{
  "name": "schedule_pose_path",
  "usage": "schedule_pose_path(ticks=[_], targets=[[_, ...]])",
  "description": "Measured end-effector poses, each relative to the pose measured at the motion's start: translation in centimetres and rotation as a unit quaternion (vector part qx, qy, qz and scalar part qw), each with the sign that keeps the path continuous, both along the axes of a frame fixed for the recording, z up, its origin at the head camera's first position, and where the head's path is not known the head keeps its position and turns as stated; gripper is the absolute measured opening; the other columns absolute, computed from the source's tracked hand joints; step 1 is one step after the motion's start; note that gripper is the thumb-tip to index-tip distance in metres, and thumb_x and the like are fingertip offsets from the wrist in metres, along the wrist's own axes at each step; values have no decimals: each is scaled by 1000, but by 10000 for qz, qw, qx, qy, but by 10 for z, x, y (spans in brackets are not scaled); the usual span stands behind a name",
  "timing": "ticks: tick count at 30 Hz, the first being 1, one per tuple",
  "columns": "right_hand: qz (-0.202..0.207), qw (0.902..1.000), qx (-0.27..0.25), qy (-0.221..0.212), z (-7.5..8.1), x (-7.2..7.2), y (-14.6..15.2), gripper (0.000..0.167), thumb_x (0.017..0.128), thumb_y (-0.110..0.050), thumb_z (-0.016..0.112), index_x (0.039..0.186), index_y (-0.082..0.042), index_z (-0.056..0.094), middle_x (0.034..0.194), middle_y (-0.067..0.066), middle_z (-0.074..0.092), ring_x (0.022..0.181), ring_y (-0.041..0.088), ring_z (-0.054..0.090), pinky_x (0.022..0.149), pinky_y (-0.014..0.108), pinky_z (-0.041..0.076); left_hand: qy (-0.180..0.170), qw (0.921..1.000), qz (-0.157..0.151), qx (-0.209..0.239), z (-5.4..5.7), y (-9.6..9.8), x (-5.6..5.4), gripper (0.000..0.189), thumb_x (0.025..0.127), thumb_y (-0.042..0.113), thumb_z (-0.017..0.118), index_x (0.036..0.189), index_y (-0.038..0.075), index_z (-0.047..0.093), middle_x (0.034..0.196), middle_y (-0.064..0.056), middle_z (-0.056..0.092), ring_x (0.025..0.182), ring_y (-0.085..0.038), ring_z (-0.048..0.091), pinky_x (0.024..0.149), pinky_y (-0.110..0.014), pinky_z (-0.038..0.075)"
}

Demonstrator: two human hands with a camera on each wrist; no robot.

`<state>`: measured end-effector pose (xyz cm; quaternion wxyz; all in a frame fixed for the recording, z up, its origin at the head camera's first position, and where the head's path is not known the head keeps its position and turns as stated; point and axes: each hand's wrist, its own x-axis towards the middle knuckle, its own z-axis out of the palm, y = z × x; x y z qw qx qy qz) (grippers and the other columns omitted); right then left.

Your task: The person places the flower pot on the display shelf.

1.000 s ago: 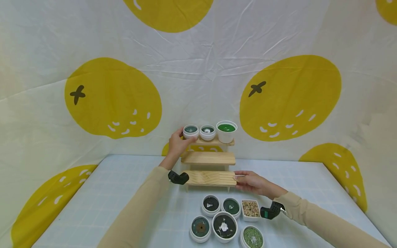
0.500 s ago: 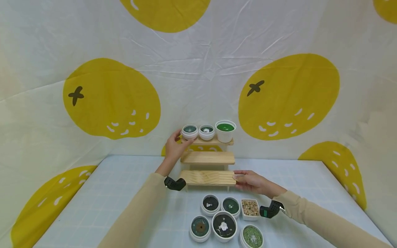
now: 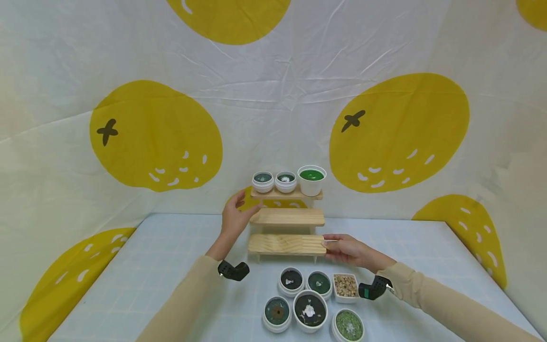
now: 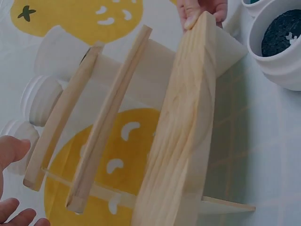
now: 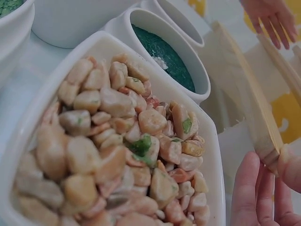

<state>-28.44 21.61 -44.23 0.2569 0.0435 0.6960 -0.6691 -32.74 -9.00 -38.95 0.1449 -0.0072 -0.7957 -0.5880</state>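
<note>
A three-step wooden display stand [image 3: 287, 244] stands at the middle back of the table. Its right end, on the lowest step, is pinched between the thumb and fingers of my right hand [image 3: 352, 251]. My left hand [image 3: 234, 219] hovers left of the steps, fingers spread, holding nothing. Along the top step sit a small white pot [image 3: 262, 182] with grey-green contents, another small pot [image 3: 285, 182] with a white spot, and a taller white cup [image 3: 311, 181] with bright green inside. In the left wrist view, my left thumb [image 4: 16, 148] overlaps the nearest small pot.
In front of the stand are a square white dish [image 3: 345, 288] of pebbles, a large dark-filled pot [image 3: 309, 311], a pot with a brown centre [image 3: 277, 314], a speckled green pot [image 3: 348, 325] and more small pots. A patterned cloth [image 3: 273, 118] hangs close behind the stand.
My left hand has let go of the left small pot on the top step and drawn back down and to the left. My right hand stays on the lowest step.
</note>
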Motion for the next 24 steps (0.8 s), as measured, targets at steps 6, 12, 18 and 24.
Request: schedule_pose_path(ticks=[6, 12, 18, 24], targets=[[-13, 10000, 50, -3, 0, 1, -1, 58, 97, -13, 54, 145, 6, 28, 97, 5, 65, 81, 9, 63, 71, 20, 56, -43, 9999, -10, -114, -8, -7, 12, 66, 80, 18, 77, 137, 0, 48, 139, -20, 51, 122, -36, 50, 106, -49, 41], [67, 10000, 25, 23, 1, 1, 1, 59, 98, -13, 53, 146, 6, 26, 99, 5, 65, 81, 9, 63, 71, 20, 56, -156, 9996, -170, -133, -12, -13, 28, 68, 82, 19, 76, 139, 0, 46, 141, -19, 50, 123, -35, 50, 105, -52, 41], [59, 10000, 42, 20, 2, 1, 0, 59, 98, -13, 53, 146, 6, 26, 99, 5, 65, 82, 9, 63, 71, 20, 56, -238, 9989, -381, -105, -14, -16, 45, 68, 82, 18, 76, 140, 2, 45, 142, -18, 49, 125, -35, 50, 106, -51, 40], [-11, 10000, -10, -56, 3, 2, 0, 58, 98, -13, 53, 146, 6, 27, 96, 4, 66, 80, 8, 64, 71, 20, 57, -307, 9985, -442, -99, -13, -16, 64, 68, 82, 20, 76, 141, 7, 45, 141, -14, 51, 127, -32, 49, 107, -51, 40]])
